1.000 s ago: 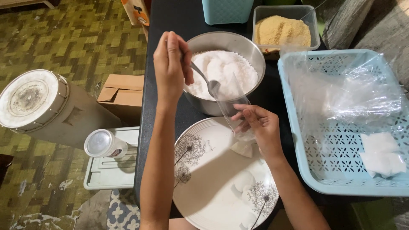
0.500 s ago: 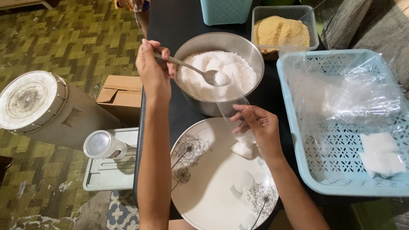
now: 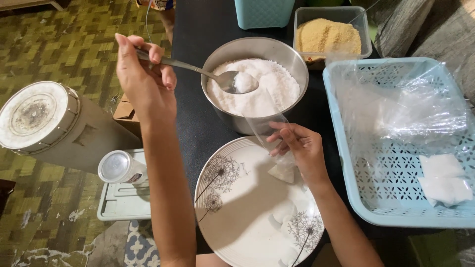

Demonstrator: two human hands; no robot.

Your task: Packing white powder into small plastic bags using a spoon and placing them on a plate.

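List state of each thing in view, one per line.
spoon: held by left hand, loaded with white powder
metal bowl: nearly full of white powder
small clear bag: held open by right hand, little powder at the bottom
plate: a few white spills
basket: holds filled packets, loose plastic
clear tub: open, full of brown granules

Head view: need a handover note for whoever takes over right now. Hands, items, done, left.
Left hand: holds spoon, loaded with white powder, over the steel bowl.
Right hand: pinches open a small clear bag above the plate; some white powder sits in its tip.
Done: two filled packets lie in the blue basket.
Left: this bag looks only partly filled and is unsealed.
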